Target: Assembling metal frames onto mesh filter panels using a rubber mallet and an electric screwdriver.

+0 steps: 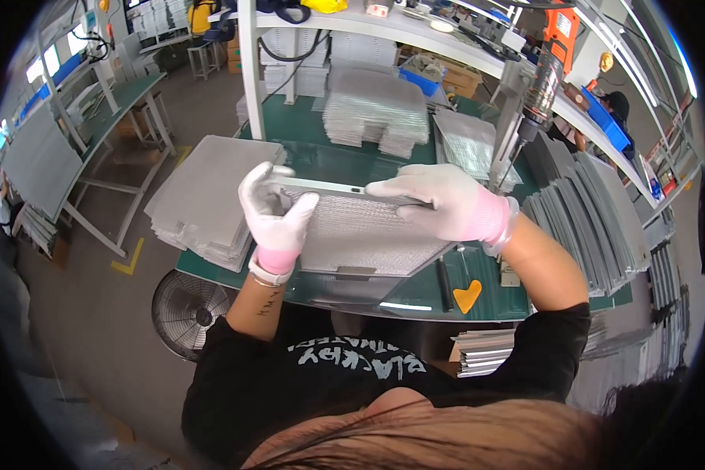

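Observation:
A flat grey mesh panel [372, 235] with a thin metal frame is tilted up above the green work table [352, 291]. At its upper left corner my left hand [278, 207], in a white glove with a pink cuff, has its thumb and curled fingers about the frame. My right hand [446, 200], gloved the same way, grips the top edge toward the right. Some of its fingers are hidden behind the panel. On the table to the right of the panel's lower edge are a black-handled tool [445, 283] and a yellow heart-shaped piece [468, 297].
Stacked grey panels [211, 192] lie at the left, more mesh sheets [374, 106] at the back. Framed panels [587, 215] lean together at the right. An orange power screwdriver [554, 59] hangs at the upper right by a shelf post. A floor fan [192, 313] stands below the table's left edge.

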`<action>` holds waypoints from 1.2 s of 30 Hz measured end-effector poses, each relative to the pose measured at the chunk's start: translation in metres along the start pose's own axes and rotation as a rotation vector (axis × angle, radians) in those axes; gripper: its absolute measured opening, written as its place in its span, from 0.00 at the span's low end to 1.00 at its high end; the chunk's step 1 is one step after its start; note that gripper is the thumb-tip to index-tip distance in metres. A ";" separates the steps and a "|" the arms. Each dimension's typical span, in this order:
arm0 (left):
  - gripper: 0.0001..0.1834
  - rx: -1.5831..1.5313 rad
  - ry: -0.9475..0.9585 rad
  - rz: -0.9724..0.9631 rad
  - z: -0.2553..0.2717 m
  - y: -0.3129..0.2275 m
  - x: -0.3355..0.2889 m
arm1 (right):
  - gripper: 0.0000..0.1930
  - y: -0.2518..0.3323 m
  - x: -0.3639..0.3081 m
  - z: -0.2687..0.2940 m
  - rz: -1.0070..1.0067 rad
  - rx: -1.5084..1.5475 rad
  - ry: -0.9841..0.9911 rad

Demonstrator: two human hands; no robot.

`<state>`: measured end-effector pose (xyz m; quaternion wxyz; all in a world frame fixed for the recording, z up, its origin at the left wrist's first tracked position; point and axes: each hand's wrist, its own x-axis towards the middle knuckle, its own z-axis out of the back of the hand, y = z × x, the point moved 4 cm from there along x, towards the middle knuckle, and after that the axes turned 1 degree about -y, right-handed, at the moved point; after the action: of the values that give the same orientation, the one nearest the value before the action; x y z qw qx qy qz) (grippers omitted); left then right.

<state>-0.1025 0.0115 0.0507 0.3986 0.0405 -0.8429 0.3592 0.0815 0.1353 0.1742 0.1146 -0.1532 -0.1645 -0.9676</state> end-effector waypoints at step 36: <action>0.19 -0.123 0.224 -0.112 0.017 0.023 0.021 | 0.25 -0.007 0.007 -0.004 0.053 -0.044 -0.104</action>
<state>-0.1359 0.0220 0.0455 0.5114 0.0225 -0.8099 0.2865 0.0724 0.1390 0.1706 0.1280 -0.2101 -0.1448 -0.9584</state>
